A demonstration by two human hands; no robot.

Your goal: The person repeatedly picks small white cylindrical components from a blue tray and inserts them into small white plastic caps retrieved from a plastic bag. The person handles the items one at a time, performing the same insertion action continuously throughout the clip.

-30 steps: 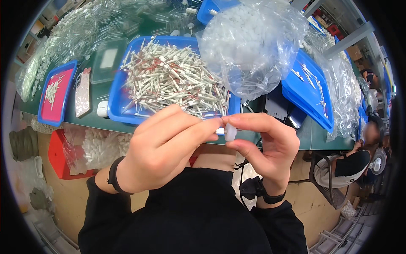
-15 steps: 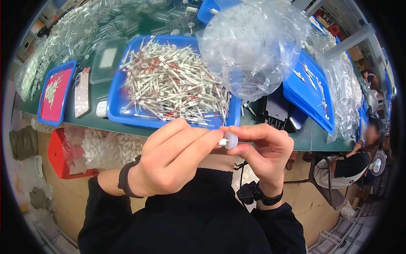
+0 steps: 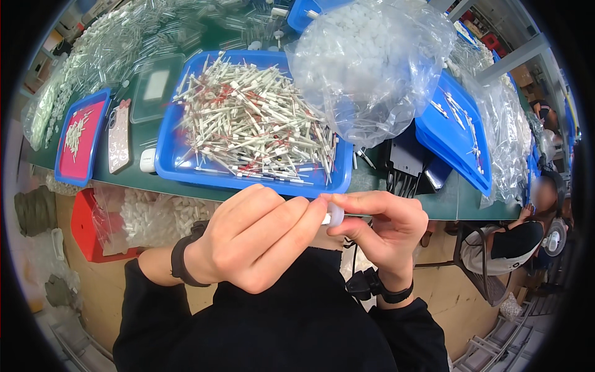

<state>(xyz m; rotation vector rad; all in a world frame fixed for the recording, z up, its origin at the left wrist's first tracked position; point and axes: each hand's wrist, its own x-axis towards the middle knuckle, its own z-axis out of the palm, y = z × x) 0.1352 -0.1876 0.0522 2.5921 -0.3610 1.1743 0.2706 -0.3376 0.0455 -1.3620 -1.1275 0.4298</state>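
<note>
In front of my body, both hands meet near the front edge of the table. My left hand is closed, its fingertips pinching a small white stick-like piece, mostly hidden by the fingers. My right hand grips a round, translucent white cap between thumb and forefinger. The white piece's end sits against the cap; whether it goes inside cannot be made out. Just beyond the hands lies a blue tray heaped with thin white sticks, some with red wires.
A clear bag of white caps leans over the tray's right side. Stacked blue trays stand farther right. On the left are a phone, a small white case and a red-lined tray. Another person sits at right.
The cap and white piece have shifted slightly down, and the cap has turned a little. My left knuckles have dropped a little. Both hands keep their pinch.
</note>
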